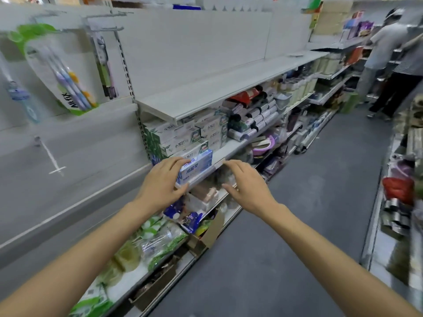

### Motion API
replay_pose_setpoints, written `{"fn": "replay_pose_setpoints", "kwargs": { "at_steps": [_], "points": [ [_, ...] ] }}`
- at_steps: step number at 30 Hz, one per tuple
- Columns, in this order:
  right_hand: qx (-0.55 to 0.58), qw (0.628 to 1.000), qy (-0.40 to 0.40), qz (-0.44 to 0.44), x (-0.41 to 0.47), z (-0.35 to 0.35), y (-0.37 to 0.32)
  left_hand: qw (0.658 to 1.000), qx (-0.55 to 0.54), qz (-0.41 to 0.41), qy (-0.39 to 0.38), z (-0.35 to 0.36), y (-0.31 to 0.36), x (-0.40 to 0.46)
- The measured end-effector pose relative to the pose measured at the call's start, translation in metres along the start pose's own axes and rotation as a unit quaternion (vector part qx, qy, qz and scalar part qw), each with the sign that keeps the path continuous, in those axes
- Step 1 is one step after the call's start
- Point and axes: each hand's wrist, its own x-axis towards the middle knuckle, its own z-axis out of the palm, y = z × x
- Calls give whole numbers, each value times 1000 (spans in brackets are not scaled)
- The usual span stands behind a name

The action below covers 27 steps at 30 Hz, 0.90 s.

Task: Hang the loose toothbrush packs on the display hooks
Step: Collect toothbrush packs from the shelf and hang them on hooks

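Green and white card backed the toothbrush pack (66, 72) that hung on a hook (49, 16) at the upper left of the white back panel (194, 46), well to the left of the blue box (197, 164). A second, darker pack (105, 65) hung from the next hook (103, 28), also left of and above that box. At the far left edge a third pack (19, 94) showed, too blurred to read. Lower on the panel one bare hook (51, 157) stuck out, left of the box and about level with it.

Left hand (163, 183) was right at the blue box: fingers reached over its top, thumb lay along the shelf edge (199, 177) beneath it, curled loosely, and a firm grip could not be confirmed from this angle. Stacked white and green boxes (183, 136) sat just behind and above the blue box on the same shelf. An unstocked shelf (229, 81) ran above them.

Right hand (248, 188) hovered just right of the box, fingers relaxed and spread, holding nothing, thumb pointing back toward the shelf edge. Below the box, on the bottom shelf, loose packs (158, 243) in clear and green wrapping lay in a heap. Far right of the box, up the grey aisle floor (297, 202), two people (391, 60) stood at the shelves.
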Motion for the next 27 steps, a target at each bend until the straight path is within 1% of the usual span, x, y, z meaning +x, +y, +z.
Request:
{"fn": "replay_pose_setpoints", "kwargs": {
  "at_steps": [7, 14, 19, 27],
  "points": [
    [-10, 998, 18, 57, 21, -6, 102, 997, -57, 58, 0, 65, 34, 109],
    [-14, 993, 23, 112, 73, -15, 212, 990, -94, 108, -9, 139, 56, 237],
    [-39, 991, 23, 129, 117, -28, 282, 984, -113, 136, -10, 173, 73, 322],
    [-46, 988, 26, 144, 161, -38, 385, 976, -139, 165, -17, 217, 109, 433]
  ]
}}
